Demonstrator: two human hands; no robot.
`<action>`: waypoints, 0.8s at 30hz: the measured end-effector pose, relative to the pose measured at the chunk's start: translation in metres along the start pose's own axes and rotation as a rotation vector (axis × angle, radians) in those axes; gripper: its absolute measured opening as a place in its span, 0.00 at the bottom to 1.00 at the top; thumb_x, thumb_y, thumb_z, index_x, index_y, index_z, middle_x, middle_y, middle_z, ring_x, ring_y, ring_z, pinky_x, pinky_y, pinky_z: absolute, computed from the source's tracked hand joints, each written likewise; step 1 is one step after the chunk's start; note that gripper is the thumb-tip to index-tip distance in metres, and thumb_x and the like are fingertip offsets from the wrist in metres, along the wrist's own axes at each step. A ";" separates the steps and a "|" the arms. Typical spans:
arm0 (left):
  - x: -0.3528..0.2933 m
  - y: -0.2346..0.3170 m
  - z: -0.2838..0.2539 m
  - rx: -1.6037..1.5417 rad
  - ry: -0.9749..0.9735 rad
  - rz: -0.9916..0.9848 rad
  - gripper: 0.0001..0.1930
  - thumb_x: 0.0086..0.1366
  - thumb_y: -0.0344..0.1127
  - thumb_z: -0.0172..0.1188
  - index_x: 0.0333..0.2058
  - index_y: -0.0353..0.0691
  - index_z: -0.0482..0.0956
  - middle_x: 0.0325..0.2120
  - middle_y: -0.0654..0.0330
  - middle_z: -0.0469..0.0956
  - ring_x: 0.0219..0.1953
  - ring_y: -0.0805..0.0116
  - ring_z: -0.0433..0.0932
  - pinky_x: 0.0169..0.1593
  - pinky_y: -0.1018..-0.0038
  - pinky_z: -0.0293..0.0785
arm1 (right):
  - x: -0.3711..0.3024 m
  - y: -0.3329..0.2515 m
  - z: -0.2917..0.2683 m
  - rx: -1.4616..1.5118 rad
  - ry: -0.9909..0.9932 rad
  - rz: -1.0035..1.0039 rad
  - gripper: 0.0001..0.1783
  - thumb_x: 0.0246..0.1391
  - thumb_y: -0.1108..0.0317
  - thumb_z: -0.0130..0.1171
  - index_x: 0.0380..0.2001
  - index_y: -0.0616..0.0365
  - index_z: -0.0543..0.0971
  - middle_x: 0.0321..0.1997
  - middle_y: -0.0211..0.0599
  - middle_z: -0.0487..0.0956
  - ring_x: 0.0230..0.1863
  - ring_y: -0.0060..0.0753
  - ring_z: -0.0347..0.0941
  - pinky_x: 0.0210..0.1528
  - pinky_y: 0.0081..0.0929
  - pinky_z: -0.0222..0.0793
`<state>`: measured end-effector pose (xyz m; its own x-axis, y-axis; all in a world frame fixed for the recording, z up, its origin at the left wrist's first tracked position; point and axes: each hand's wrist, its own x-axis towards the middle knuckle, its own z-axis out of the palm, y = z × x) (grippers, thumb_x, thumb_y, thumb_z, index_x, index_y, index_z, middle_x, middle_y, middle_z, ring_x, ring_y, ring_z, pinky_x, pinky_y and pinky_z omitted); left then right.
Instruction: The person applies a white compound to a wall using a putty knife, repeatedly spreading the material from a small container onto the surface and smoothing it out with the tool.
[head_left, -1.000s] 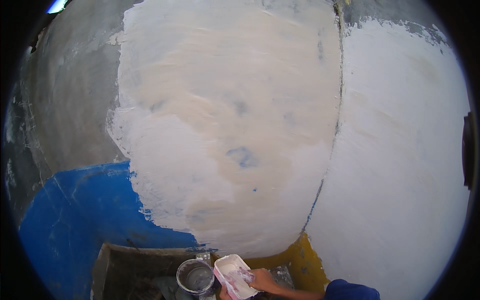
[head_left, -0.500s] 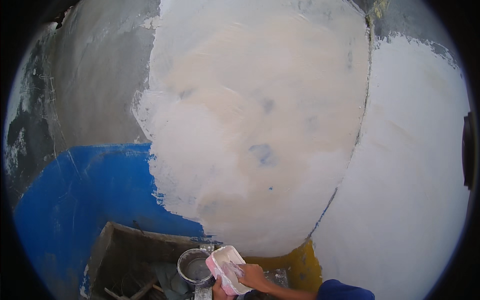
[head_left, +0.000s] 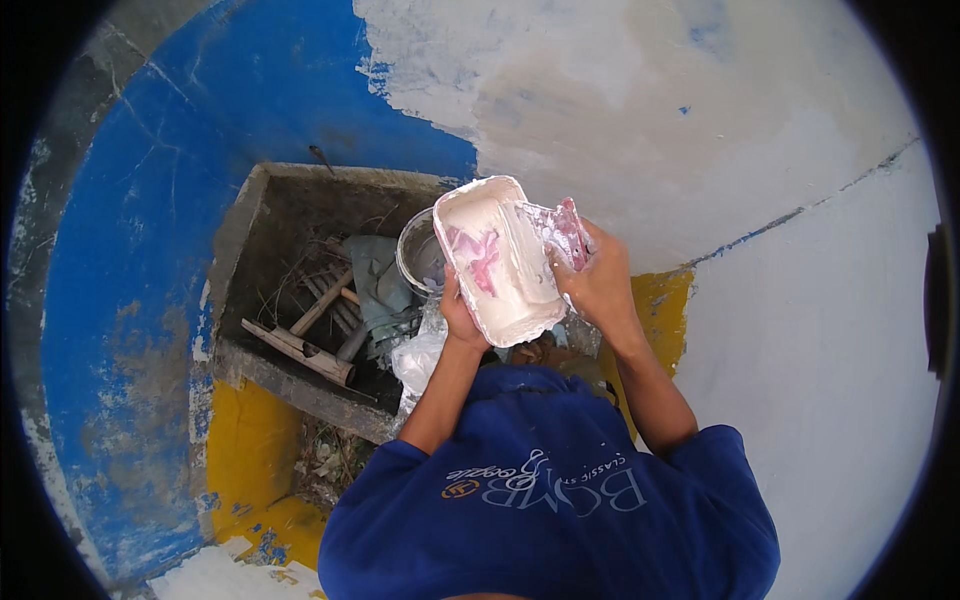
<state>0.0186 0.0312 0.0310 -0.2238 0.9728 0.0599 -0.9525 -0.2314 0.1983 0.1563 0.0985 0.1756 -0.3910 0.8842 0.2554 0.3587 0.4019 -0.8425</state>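
Note:
My left hand (head_left: 461, 313) grips the lower left side of a rectangular pink tub (head_left: 484, 264), its fingers partly hidden beneath. Cream-white putty (head_left: 522, 292) coats the tub's inside, and bare pink shows through in one patch. In my right hand (head_left: 606, 284) is a putty-smeared scraper (head_left: 560, 236) with a reddish part near my fingers. Its blade meets the tub's right rim. Behind the tub's left side, a round bucket (head_left: 416, 252) is partly covered from view.
A concrete trough (head_left: 262, 215) to the left holds wood pieces (head_left: 300, 352), a grey-green cloth (head_left: 380, 280) and clear plastic (head_left: 418, 360). Ahead stands a wall (head_left: 600, 130) with patchy white putty. Blue paint (head_left: 130, 250) covers the left wall, with yellow (head_left: 660, 310) lower down.
My view has tilted down, bringing my torso and both forearms into sight. The tub now appears higher and nearer, and the scraper has shifted from inside it to its right rim.

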 end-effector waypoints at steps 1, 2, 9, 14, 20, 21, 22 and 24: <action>-0.001 -0.001 0.002 -0.034 0.007 -0.014 0.36 0.70 0.59 0.44 0.67 0.38 0.55 0.63 0.48 0.65 0.63 0.49 0.66 0.65 0.52 0.63 | -0.002 -0.010 -0.001 -0.021 -0.030 0.040 0.16 0.46 0.69 0.61 0.40 0.66 0.79 0.30 0.55 0.81 0.31 0.58 0.76 0.36 0.40 0.71; -0.002 -0.002 0.001 -0.033 0.008 -0.017 0.36 0.70 0.59 0.44 0.67 0.38 0.55 0.63 0.48 0.65 0.63 0.49 0.66 0.65 0.52 0.63 | -0.004 -0.007 0.001 -0.020 -0.028 0.043 0.16 0.46 0.69 0.61 0.40 0.66 0.79 0.30 0.55 0.81 0.31 0.58 0.76 0.36 0.40 0.71; -0.002 -0.005 0.000 0.066 0.030 0.003 0.36 0.70 0.58 0.46 0.66 0.37 0.56 0.61 0.49 0.67 0.61 0.51 0.69 0.63 0.54 0.66 | -0.011 -0.008 0.007 -0.308 -0.031 -0.136 0.18 0.45 0.72 0.62 0.42 0.64 0.80 0.32 0.57 0.80 0.33 0.60 0.77 0.35 0.40 0.72; 0.001 -0.009 0.001 0.037 0.014 0.067 0.36 0.70 0.57 0.47 0.66 0.37 0.56 0.60 0.50 0.68 0.60 0.53 0.70 0.63 0.56 0.67 | -0.011 -0.011 0.012 -0.182 0.012 -0.205 0.19 0.42 0.71 0.63 0.41 0.63 0.81 0.32 0.56 0.80 0.33 0.60 0.77 0.36 0.41 0.72; 0.003 -0.012 0.003 0.161 0.037 0.082 0.35 0.71 0.57 0.46 0.67 0.38 0.56 0.61 0.52 0.67 0.61 0.54 0.68 0.65 0.56 0.64 | -0.020 0.005 0.022 -0.327 -0.015 -0.161 0.21 0.39 0.73 0.61 0.42 0.63 0.81 0.34 0.57 0.80 0.36 0.60 0.77 0.39 0.42 0.73; 0.002 -0.013 -0.001 0.139 0.044 0.076 0.35 0.71 0.58 0.43 0.67 0.38 0.55 0.62 0.52 0.65 0.62 0.54 0.67 0.65 0.56 0.62 | -0.022 0.008 0.027 -0.252 -0.047 -0.135 0.21 0.39 0.73 0.61 0.42 0.64 0.81 0.34 0.58 0.80 0.36 0.61 0.77 0.40 0.43 0.73; 0.002 -0.014 -0.003 0.117 0.049 0.068 0.36 0.72 0.59 0.39 0.67 0.38 0.54 0.63 0.52 0.63 0.63 0.54 0.65 0.66 0.56 0.60 | -0.023 0.008 0.030 -0.178 -0.074 -0.109 0.21 0.39 0.73 0.60 0.42 0.64 0.81 0.34 0.58 0.80 0.37 0.61 0.77 0.40 0.43 0.73; 0.001 -0.018 -0.004 0.164 0.088 0.053 0.35 0.72 0.58 0.39 0.68 0.39 0.53 0.64 0.53 0.63 0.64 0.55 0.65 0.66 0.56 0.60 | -0.022 0.001 0.028 -0.141 -0.120 -0.018 0.20 0.39 0.73 0.60 0.40 0.65 0.81 0.34 0.59 0.80 0.37 0.63 0.76 0.40 0.43 0.73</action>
<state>0.0342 0.0365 0.0239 -0.2968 0.9549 -0.0099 -0.8939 -0.2741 0.3547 0.1419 0.0732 0.1557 -0.4938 0.8453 0.2042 0.4628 0.4543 -0.7612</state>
